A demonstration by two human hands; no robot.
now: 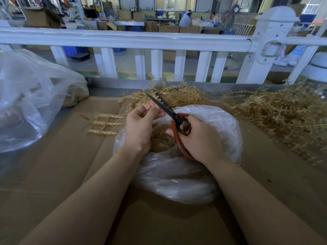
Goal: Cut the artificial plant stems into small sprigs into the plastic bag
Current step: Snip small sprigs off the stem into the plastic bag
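Observation:
My right hand [198, 137] grips red-handled scissors [178, 121], their dark blades pointing up and left over the open clear plastic bag [226, 128]. My left hand [143, 121] pinches a thin tan artificial stem [155, 93] beside the blades, and the stem lies between them. Cut tan sprigs [161, 138] sit heaped inside the bag, under both hands. A branched tan stem piece [104, 123] lies flat on the cardboard to the left of my left hand.
Tan stems are piled behind the bag [178, 94] and at the right [283, 114]. A large clear bag [30, 96] bulges at the left. Brown cardboard [62, 174] covers the table. A white railing [123, 39] runs along the far edge.

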